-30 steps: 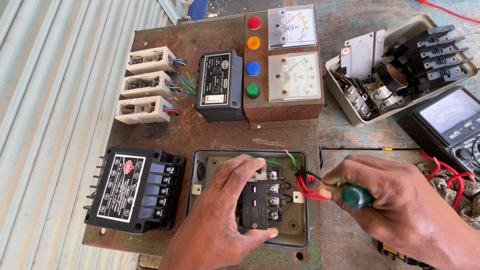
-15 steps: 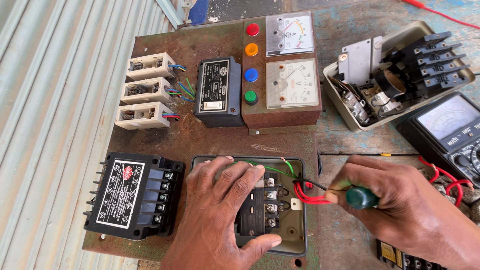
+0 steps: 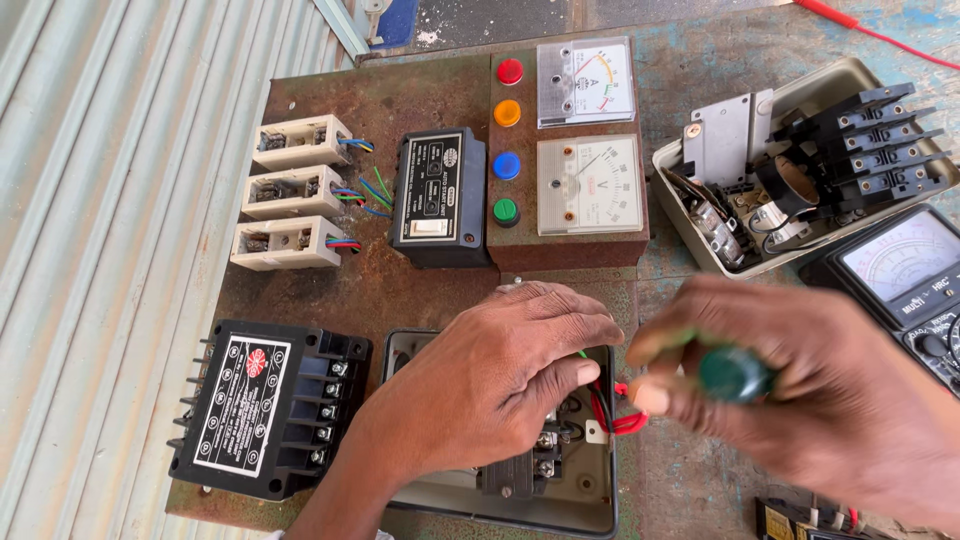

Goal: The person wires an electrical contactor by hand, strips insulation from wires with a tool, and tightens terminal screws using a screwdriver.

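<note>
Corrugated metal sheeting (image 3: 90,250): far left, pale, running along the edge of the board.

Rusty mounting board (image 3: 330,290): brown, lying flat, carrying the parts below.

Black terminal unit (image 3: 265,405): lower left of the board, white label, screw terminals down its right side. Position as half a second ago.

Three cream fuse holders (image 3: 290,190): stacked upper left, coloured wires leaving their right ends.

Black relay box (image 3: 440,198): just right of the fuse holders, touching the meter panel.

Left hand (image 3: 500,385): palm down over the grey open switch box (image 3: 570,510) at the bottom middle, fingers curled and pressing on the black terminal block inside; it grips nothing that can be seen. Earlier the fingers lay flatter and more spread; now they are bunched toward the box's right side.

Red wires (image 3: 615,420): looped at the right edge of the switch box, between the two hands, just under the left fingertips.

Meter panel (image 3: 570,255): four round lamps, red, orange, blue and green, beside two white dial meters.

Right hand (image 3: 800,400): motion-blurred, closed around a green-handled screwdriver (image 3: 735,373), handle end facing the camera. It sits higher than half a second ago; the tip is hidden.

Grey tray (image 3: 680,205): upper right, holding a dismantled black contactor.

Analogue multimeter (image 3: 905,275): right edge, partly out of view.
</note>
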